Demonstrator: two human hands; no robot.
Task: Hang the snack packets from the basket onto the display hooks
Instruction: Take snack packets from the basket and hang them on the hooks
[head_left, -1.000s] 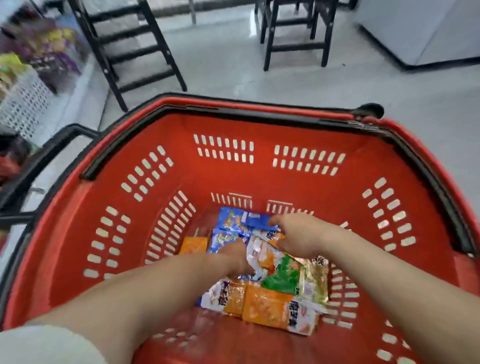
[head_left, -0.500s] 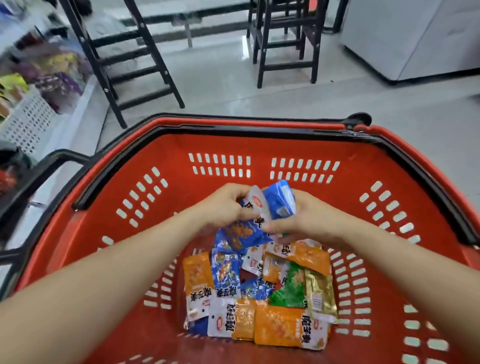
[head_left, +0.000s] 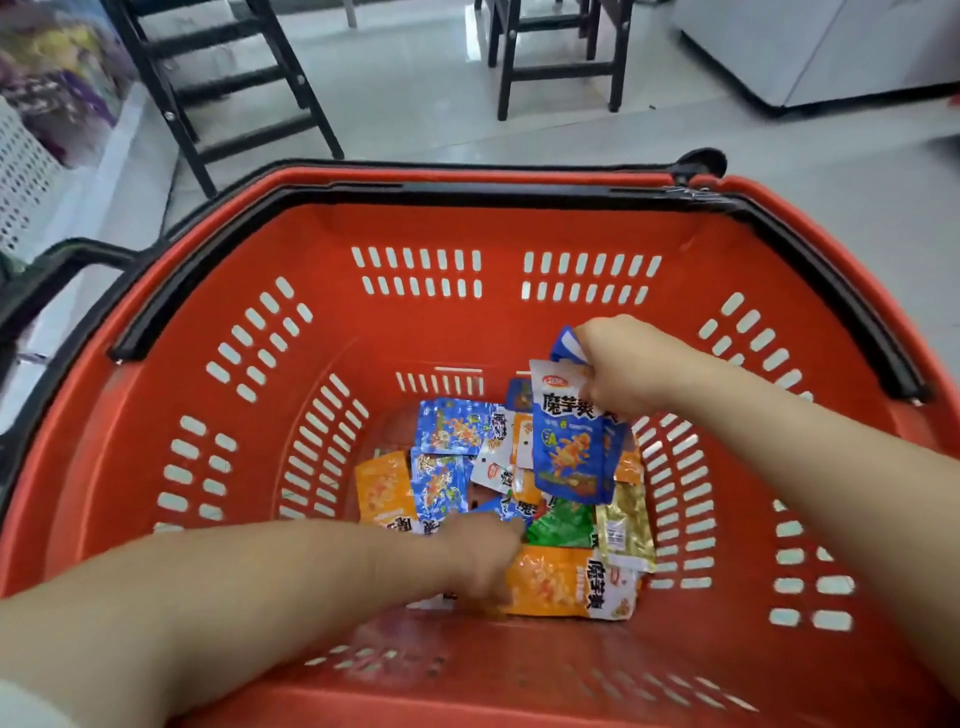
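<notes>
A red plastic basket (head_left: 519, 228) with black handles fills the view. On its floor lies a pile of snack packets (head_left: 566, 582), blue, orange, green and gold. My right hand (head_left: 623, 364) grips the top edges of blue packets (head_left: 569, 452), which hang from it above the pile at the right. My left hand (head_left: 483, 558) is down in the pile, blurred, its fingers touching the packets near the big orange one; whether it holds any packet is unclear. No display hooks are in view.
The basket stands on a pale tiled floor. A black stepladder (head_left: 218, 88) and a dark stool (head_left: 556, 57) stand beyond it. A shelf with goods and a white crate (head_left: 21, 171) lies at the left, a white cabinet (head_left: 831, 47) at the back right.
My left hand let go of the blue packets and dropped back into the pile. My right hand kept the blue packets and shifted right with them.
</notes>
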